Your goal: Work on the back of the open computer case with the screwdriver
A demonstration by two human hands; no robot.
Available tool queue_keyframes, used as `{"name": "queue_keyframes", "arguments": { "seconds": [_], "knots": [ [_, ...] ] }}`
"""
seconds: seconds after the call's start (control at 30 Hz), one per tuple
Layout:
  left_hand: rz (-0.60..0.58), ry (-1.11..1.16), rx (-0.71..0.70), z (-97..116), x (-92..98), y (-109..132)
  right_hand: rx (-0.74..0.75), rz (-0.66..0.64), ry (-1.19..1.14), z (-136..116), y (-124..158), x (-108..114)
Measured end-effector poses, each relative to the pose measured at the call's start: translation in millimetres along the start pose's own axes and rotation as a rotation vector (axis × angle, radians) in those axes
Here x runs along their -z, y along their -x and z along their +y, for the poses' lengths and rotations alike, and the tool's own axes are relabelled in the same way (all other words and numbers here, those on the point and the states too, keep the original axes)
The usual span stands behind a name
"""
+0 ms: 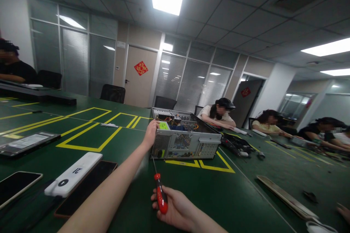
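Head view: the computer case (186, 142) lies with its side panel already off. Left hand (151, 133) grips its rear corner, and right hand (175, 209) clamps a screwdriver (160, 194) whose tip sits near its rear.

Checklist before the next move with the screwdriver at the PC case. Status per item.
1. Left hand holding the computer case at its top rear corner: ok.
2. Right hand closed around the screwdriver handle: ok.
3. Screwdriver tip seated in a screw: cannot tell, too small.
4. Computer case flat on the table: ok.
5. Power lead out of the rear panel: cannot tell.
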State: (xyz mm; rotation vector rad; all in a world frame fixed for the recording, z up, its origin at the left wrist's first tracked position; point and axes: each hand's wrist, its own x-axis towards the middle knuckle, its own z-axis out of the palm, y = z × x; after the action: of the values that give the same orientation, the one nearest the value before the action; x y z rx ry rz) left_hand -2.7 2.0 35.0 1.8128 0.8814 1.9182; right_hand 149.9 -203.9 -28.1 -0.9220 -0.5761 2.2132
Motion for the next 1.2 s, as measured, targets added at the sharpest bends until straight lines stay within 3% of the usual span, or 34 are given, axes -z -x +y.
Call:
{"name": "queue_keyframes", "arguments": {
  "seconds": [0.3,0.6,0.9,1.2],
  "knots": [
    [-0.004,-0.024,-0.021,4.2,0.8,0.7,-0.072,0.07,-0.027,-5.5,3.9,-4.5],
    [0.002,-0.014,-0.037,4.0,1.1,-1.4,0.039,0.156,-0.016,-5.7,9.7,-10.2],
    [-0.013,-0.023,-0.036,3.2,1.0,-0.9,-0.034,0.165,-0.03,-9.5,13.4,-14.6],
    [0.007,-0.011,-0.023,-1.5,-0.7,-1.6,0.079,0.187,0.061,-3.9,11.9,-14.6]
  ]
}}
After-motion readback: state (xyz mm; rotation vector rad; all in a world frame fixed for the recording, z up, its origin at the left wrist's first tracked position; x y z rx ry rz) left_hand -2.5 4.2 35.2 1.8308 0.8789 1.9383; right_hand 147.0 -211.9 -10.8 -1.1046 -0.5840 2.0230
